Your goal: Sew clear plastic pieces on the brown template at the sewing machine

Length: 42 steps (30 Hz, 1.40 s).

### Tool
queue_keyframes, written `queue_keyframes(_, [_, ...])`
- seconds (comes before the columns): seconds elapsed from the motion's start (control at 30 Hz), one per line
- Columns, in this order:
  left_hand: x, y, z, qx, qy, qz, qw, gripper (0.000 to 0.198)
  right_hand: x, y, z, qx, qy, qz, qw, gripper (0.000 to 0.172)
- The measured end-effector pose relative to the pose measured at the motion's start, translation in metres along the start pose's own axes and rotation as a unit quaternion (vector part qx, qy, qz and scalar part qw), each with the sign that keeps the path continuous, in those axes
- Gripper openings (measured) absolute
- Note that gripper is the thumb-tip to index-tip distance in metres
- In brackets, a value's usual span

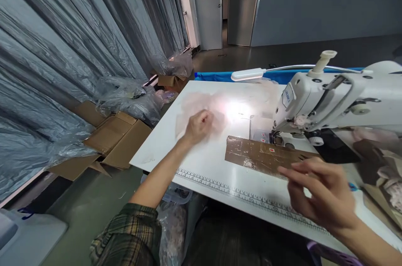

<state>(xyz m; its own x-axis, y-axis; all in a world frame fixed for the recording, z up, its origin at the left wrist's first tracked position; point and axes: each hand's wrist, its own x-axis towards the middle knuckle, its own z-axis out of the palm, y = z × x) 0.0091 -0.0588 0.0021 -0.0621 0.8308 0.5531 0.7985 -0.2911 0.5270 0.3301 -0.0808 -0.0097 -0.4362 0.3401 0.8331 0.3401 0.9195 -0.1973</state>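
My left hand (pixel 199 125) is closed in a fist over a sheer pale pink fabric (pixel 188 109) spread on the white sewing table. Whether the fingers pinch the fabric is hidden. My right hand (pixel 323 192) hovers over the near right part of the table, forefinger stretched out and fingers apart, slightly blurred. Just beyond its fingers, small dark pointed tips (pixel 303 157) show above a brown taped strip (pixel 251 155); what they belong to is mostly hidden. The strip lies in front of the white sewing machine (pixel 301 98), near its needle area.
A printed ruler (pixel 220 186) runs along the front edge of the table (pixel 157 155). A white lamp (pixel 248 74) lights the far side. Dark and pale cloth (pixel 373 161) lies at right. Open cardboard boxes (pixel 116 136) and clear plastic bags (pixel 132 94) stand on the floor at left.
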Motion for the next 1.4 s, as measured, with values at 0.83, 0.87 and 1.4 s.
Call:
queue_keyframes(0.83, [-0.014, 0.035, 0.042, -0.091, -0.131, 0.136, 0.978, 0.015, -0.004, 0.029, 0.03, 0.11, 0.037, 0.216, 0.97, 0.023])
queue_keyframes(0.87, [-0.014, 0.041, 0.037, -0.113, -0.134, 0.129, 0.976, 0.017, -0.002, 0.03, 0.029, 0.124, 0.034, 0.234, 0.964, 0.023])
queue_keyframes(1.4, [-0.003, 0.12, -0.036, -0.307, -0.406, 0.143, 0.849, 0.013, 0.047, 0.003, -0.018, 0.449, -0.4, 0.277, 0.75, 0.027])
